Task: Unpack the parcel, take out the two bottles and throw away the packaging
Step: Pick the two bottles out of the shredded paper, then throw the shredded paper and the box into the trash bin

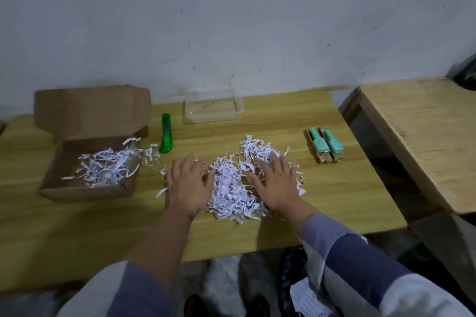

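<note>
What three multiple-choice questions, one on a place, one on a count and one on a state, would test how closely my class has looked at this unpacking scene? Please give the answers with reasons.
1. Where does the green utility knife lie?
A. Between the cardboard box and the clear plastic tray
B. Inside the box
C. Beside the two bottles

2. How many teal bottles lie on the table?
A. One
B. Two
C. Four

3. What state is the cardboard box in?
A. Taped shut
B. Flattened
C. Open, with shredded paper still inside

Answers:
1 A: the knife rests on the tabletop just right of the box and left of the tray.
2 B: two teal bottles lie side by side at the right of the table.
3 C: the lid flap stands up and white shreds fill the box, while the left hand and right hand press flat on the loose pile of shredded paper.
</note>
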Motion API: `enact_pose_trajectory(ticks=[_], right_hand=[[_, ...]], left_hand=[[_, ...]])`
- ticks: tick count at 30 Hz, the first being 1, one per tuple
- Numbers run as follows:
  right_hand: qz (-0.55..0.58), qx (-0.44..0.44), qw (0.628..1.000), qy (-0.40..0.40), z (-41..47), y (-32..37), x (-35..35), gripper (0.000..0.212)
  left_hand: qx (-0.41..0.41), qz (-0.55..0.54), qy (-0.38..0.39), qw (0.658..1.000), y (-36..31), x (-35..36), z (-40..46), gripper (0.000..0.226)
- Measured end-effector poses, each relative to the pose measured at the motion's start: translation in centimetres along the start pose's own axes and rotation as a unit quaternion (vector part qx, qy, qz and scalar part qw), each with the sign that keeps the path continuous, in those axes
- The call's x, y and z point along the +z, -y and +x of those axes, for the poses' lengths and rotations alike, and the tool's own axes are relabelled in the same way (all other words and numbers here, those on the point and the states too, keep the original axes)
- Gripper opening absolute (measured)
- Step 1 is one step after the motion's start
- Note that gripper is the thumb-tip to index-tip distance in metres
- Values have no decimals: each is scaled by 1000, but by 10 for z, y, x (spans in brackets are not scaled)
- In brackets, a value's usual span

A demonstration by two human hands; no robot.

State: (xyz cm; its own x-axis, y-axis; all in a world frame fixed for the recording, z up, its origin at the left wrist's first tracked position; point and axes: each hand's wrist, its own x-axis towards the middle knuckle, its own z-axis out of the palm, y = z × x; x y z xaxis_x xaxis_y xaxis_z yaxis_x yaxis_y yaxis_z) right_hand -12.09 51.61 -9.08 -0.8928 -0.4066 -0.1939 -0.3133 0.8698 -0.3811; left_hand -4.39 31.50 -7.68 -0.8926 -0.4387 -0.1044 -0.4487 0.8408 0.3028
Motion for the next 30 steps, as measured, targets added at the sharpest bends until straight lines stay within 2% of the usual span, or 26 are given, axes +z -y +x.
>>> enact_pose_trajectory(ticks=[4, 6, 10, 18, 25, 27, 30], right_hand=[[-20, -8, 1000, 3, 2, 13, 13, 62], [-40, -7, 999, 11, 4, 17, 19, 61], [-62, -13, 998, 7, 12, 23, 26, 59], [-79, -13, 996, -36, 28, 23, 35, 54], [-70, -6, 997, -26, 29, 25, 35, 50], [-58, -5, 998, -10, 29, 27, 30, 49], [-44, -9, 999, 13, 30, 29, 19, 47]], left_hand=[[-83, -7, 14, 996, 32, 5, -9, 64], [-97, -22, -2, 995, 44, 6, -12, 64], [-72, -8, -45, 996, 62, 0, 0, 61], [-93, -24, -33, 995, 77, 0, 42, 63], [-71, -73, -112, 989, 63, 17, 2, 56], [-61, -99, -105, 988, 51, 19, -12, 58], [-15, -124, -56, 991, 29, 20, -30, 75]])
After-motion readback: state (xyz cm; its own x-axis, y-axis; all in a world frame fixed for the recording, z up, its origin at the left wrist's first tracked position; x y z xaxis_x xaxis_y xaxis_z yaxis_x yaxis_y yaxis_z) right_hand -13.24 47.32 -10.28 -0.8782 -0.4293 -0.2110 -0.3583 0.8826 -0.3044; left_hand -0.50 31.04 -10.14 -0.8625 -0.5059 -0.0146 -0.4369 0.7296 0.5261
